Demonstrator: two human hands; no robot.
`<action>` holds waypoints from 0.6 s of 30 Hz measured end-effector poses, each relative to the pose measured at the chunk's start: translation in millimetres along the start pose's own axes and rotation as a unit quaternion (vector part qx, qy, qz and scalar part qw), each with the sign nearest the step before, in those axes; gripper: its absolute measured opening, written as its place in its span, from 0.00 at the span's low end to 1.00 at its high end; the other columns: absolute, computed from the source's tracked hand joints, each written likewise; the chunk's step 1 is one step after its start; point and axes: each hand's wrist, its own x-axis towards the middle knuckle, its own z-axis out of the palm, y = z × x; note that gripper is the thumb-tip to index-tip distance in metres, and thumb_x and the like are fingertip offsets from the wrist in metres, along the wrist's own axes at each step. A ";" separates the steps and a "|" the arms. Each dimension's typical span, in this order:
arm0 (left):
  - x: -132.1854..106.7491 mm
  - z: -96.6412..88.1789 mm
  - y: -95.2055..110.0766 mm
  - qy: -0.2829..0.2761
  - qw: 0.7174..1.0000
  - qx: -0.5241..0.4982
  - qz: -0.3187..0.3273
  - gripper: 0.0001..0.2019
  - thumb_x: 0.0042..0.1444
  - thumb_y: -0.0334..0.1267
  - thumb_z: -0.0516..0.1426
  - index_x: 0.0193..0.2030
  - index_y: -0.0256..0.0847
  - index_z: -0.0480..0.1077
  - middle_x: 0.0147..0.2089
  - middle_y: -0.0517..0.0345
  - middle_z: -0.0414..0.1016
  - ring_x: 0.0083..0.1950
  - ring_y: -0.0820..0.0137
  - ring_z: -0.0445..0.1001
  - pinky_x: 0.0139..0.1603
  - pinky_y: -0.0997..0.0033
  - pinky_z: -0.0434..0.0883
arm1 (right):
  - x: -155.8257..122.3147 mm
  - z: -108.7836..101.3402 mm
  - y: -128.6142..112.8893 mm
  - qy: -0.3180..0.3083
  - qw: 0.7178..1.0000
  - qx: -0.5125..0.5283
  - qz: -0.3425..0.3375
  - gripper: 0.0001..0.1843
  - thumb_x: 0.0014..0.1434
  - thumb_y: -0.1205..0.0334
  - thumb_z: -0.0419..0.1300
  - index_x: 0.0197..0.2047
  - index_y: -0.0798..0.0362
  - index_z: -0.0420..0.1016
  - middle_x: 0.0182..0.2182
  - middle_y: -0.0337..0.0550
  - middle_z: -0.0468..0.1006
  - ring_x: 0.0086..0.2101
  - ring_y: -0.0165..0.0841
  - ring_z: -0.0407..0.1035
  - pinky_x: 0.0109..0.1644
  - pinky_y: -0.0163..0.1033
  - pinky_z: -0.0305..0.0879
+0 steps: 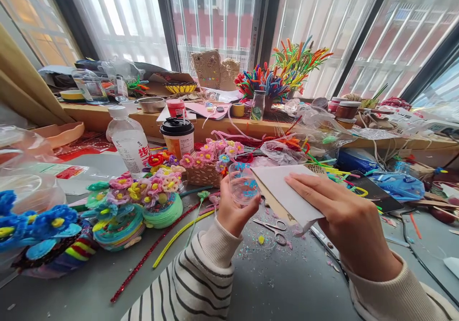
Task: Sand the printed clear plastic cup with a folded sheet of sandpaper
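My left hand [233,211] is closed around a small clear plastic cup [243,183] with blue print, held above the grey table [279,283]. My right hand [344,220] holds a white sheet of coated abrasive paper [287,192], fingers flat on top of it, its edge right beside the cup. Small scissors [274,230] lie on the table just under both hands, among bits of coloured scrap.
Pipe-cleaner flowers in baskets [143,201] crowd the left. A water bottle [127,139] and a lidded paper cup [177,137] stand behind. Red and yellow pipe cleaners [168,240] lie loose. A wooden shelf [251,125] with jars and pipe-cleaner bunches runs along the window.
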 end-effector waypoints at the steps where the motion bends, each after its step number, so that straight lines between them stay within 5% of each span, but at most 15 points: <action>1: -0.2 0.1 0.7 0.001 1.000 0.002 0.003 0.34 0.29 0.39 0.67 0.44 0.41 0.55 0.41 0.52 0.67 0.40 0.66 0.73 0.44 0.61 0.70 | 0.6 -0.6 -1.1 -0.007 1.000 0.001 -0.017 0.18 0.57 0.72 0.50 0.50 0.54 0.70 0.45 0.41 0.75 0.43 0.33 0.70 0.44 0.36 0.69; 18: -1.6 -3.4 -0.5 0.026 0.986 0.124 0.107 0.34 0.35 0.37 0.64 0.49 0.41 0.53 0.45 0.50 0.66 0.41 0.67 0.72 0.46 0.60 0.69 | -1.4 -4.1 -1.3 -0.023 0.999 -0.006 -0.026 0.18 0.59 0.71 0.47 0.49 0.54 0.71 0.45 0.41 0.76 0.44 0.34 0.70 0.44 0.38 0.67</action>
